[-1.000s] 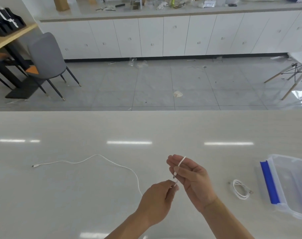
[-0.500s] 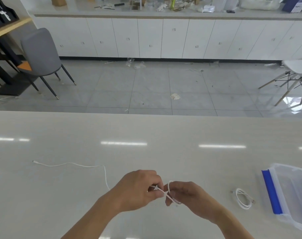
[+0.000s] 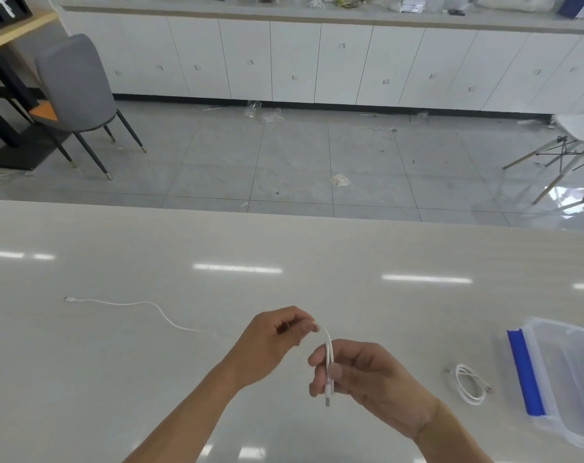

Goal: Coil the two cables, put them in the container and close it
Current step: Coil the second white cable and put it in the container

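A thin white cable (image 3: 329, 349) is half wound into loops at the table's front middle. My right hand (image 3: 367, 379) pinches those loops, with a plug hanging below the fingers. My left hand (image 3: 277, 339) grips the strand just above and to the left. The cable's loose tail (image 3: 140, 304) trails left across the table to a plug at the far left. A second white cable (image 3: 469, 384) lies coiled on the table to the right. The clear plastic container (image 3: 564, 369) with blue clips stands at the right edge; I cannot tell whether its lid is on.
The pale table (image 3: 283, 255) stretches wide and ends at a far edge above a tiled floor. Beyond it stand a grey chair (image 3: 76, 95), a white chair (image 3: 577, 132) and a row of white cabinets (image 3: 317, 58).
My hands have moved right and apart; the left hand has lifted a strand over the loops in my right hand. The loose tail on the table has shortened and shifted.
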Demonstrator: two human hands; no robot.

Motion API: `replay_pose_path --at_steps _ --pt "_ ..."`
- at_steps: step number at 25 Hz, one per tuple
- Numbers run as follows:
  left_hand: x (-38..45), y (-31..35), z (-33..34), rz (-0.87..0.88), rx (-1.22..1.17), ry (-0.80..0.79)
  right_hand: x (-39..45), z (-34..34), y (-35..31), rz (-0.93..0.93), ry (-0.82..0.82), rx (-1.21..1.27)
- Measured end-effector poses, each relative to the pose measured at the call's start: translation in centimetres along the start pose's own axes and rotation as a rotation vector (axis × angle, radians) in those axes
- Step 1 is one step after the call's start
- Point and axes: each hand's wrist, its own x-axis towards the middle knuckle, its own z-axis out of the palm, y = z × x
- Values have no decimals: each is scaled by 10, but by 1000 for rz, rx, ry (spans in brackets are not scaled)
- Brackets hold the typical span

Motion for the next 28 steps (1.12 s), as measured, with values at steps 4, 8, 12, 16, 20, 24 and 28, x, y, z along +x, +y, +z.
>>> replay_pose_path --at_steps 4,8,12,16,20,24,28 --pt "-8 -12 39 -77 -137 -6 8 5 -1 -111 121 196" --pt "-23 -17 60 -121 47 13 10 2 -2 -194 262 317" --pt "-32 -7 65 -108 264 -32 15 -5 8 -251 472 338" --pt "-34 10 55 -54 469 -75 18 -13 15 -240 574 269" --pt "-37 29 39 15 591 -146 16 -10 18 -145 642 -221" --pt "-31 51 12 97 560 -113 9 -1 14 29 379 -429" --pt "-16 54 -11 52 411 -61 -1 5 9 77 195 -192"
